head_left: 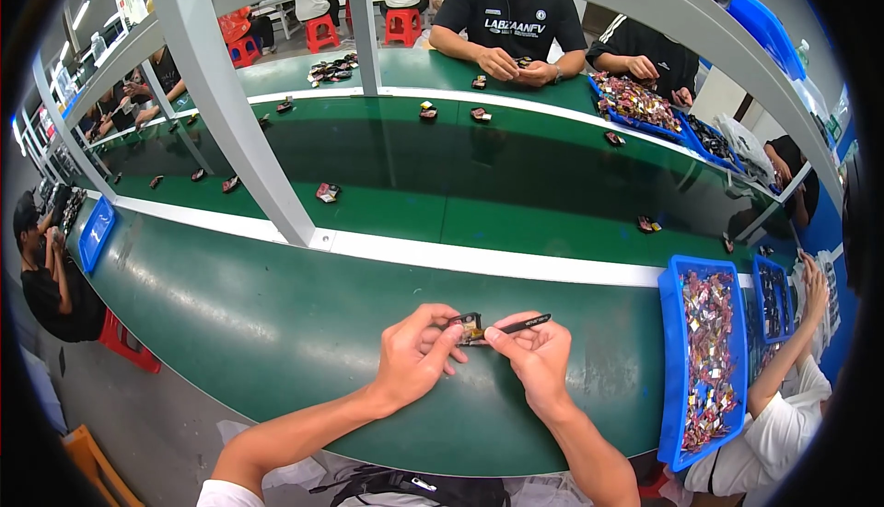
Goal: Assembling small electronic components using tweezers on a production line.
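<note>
My left hand [410, 357] pinches a small open black housing [471, 320] above the green bench [322, 323]. Something pale and brassy shows inside the housing, too small to make out. Black tweezers [529, 323] are in the closed fingers of my right hand [540, 361]. Their handle points up to the right, and their front end reaches in at the housing. My fingers partly hide the tips, so I cannot tell whether they grip anything. Both hands are close together in front of me.
To my right stands a blue bin [675, 369] of small wired parts. A green conveyor belt [396, 175] with scattered black units runs beyond a white rail [479, 261]. A grey metal post [230, 102] rises at left. A person [511, 23] works opposite, another [783, 406] at right.
</note>
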A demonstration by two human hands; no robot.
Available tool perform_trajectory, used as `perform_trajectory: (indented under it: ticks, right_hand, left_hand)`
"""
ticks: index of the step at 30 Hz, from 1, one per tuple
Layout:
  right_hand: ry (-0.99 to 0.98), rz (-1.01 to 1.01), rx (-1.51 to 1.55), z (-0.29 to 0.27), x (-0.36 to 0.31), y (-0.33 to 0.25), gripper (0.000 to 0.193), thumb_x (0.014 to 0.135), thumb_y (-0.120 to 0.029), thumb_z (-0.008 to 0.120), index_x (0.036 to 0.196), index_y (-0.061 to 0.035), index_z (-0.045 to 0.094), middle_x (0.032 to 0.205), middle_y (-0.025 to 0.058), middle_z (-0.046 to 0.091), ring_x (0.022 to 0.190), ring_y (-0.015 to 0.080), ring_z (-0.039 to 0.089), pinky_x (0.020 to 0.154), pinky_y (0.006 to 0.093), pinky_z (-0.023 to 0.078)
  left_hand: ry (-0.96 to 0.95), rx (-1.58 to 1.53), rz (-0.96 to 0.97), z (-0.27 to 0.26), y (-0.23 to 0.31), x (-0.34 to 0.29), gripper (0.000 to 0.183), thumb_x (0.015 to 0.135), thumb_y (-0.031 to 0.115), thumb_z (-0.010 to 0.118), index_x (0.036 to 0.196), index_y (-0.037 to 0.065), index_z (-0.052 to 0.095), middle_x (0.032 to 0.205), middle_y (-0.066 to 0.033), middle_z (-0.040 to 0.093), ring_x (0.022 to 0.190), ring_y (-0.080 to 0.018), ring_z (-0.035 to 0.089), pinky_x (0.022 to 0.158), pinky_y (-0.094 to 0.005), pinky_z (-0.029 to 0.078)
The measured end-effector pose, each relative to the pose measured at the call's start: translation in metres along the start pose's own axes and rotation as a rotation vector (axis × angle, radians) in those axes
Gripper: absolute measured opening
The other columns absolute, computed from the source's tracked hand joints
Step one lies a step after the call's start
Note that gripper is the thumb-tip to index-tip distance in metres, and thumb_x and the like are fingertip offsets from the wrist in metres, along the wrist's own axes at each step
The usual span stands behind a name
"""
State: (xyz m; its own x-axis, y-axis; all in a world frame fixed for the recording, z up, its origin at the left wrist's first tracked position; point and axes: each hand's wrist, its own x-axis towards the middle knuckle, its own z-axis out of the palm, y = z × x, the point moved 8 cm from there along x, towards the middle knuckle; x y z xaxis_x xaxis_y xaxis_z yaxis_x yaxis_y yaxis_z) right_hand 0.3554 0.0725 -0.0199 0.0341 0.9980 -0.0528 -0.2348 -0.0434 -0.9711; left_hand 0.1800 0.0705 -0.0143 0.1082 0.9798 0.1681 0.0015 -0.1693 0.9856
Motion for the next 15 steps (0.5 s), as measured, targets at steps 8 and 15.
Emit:
perform_trajectory:
  ticks: [8,15]
  right_hand:
    - [-0.022,-0.006,-0.005,-0.002,0.002,0.002,0.01,0.088,0.007,0.074,0.095,0.0093,0.067,0.09,0.0157,0.073,0.084,0.0181,0.073,0.075,0.0258,0.059]
    - [-0.028,-0.057,-0.032,-0.003,0.001,0.004,0.013,0.086,0.006,0.077,0.096,0.0066,0.069,0.085,0.0093,0.072,0.066,0.0046,0.062,0.054,0.0175,0.044]
  left_hand:
    - [-0.019,-0.027,-0.057,-0.002,-0.007,0.004,0.021,0.1,0.0,0.06,0.117,-0.01,0.056,0.094,-0.0189,0.07,0.074,-0.0245,0.075,0.053,-0.0289,0.062]
    - [-0.078,-0.186,-0.18,-0.003,-0.014,0.008,0.02,0.102,0.005,0.059,0.116,-0.01,0.056,0.096,-0.0192,0.068,0.073,-0.0273,0.075,0.052,-0.03,0.061]
